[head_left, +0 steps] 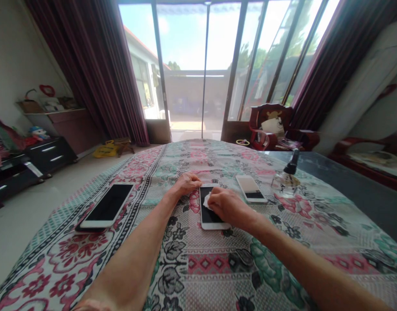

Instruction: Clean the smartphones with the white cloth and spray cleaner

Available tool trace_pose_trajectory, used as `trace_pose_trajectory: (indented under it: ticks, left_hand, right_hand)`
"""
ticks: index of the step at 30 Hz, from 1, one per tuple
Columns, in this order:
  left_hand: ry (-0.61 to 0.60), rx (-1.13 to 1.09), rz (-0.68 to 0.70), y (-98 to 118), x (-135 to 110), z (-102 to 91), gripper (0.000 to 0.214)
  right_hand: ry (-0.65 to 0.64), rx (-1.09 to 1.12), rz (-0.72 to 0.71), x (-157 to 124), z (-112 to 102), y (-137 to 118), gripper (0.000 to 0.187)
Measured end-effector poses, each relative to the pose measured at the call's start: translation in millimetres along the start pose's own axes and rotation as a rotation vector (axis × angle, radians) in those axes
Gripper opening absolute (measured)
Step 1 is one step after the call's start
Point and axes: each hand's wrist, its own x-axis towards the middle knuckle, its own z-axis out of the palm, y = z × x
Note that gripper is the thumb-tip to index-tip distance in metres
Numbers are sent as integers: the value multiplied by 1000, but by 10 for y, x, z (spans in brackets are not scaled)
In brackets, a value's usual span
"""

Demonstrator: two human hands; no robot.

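A white-framed smartphone (214, 219) with a dark screen lies face up on the patterned tablecloth between my hands. My left hand (186, 183) is at its upper left corner, fingers closed against the edge. Over the screen, my right hand (225, 204) is closed around a crumpled white tissue (206, 201), which touches the glass. A second white smartphone (250, 189) rests to the right, beyond my right hand. Far to the left, a larger white-framed smartphone (109, 205) lies tilted on top of something dark, perhaps a case.
A clear spray bottle (285, 183) with a black nozzle stands at the right of the cloth-covered table (214, 289). Past the table are a carved wooden chair (272, 123), glass doors (192, 95), and a black cabinet (51, 153) at left.
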Motion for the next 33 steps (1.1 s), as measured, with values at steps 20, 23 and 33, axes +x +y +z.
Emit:
trace_pose_trajectory:
  ticks: [20, 23, 33]
  left_hand:
    - [-11, -26, 19, -12, -4, 1, 19]
    - [-10, -29, 22, -9, -5, 7, 20]
    - [-10, -31, 12, 16, -28, -28, 15]
  right_hand:
    - [-178, 102, -96, -60, -235, 57, 21]
    - [-152, 82, -185, -2, -88, -105, 22]
    - [-234, 130, -115, -58, -329, 208, 18]
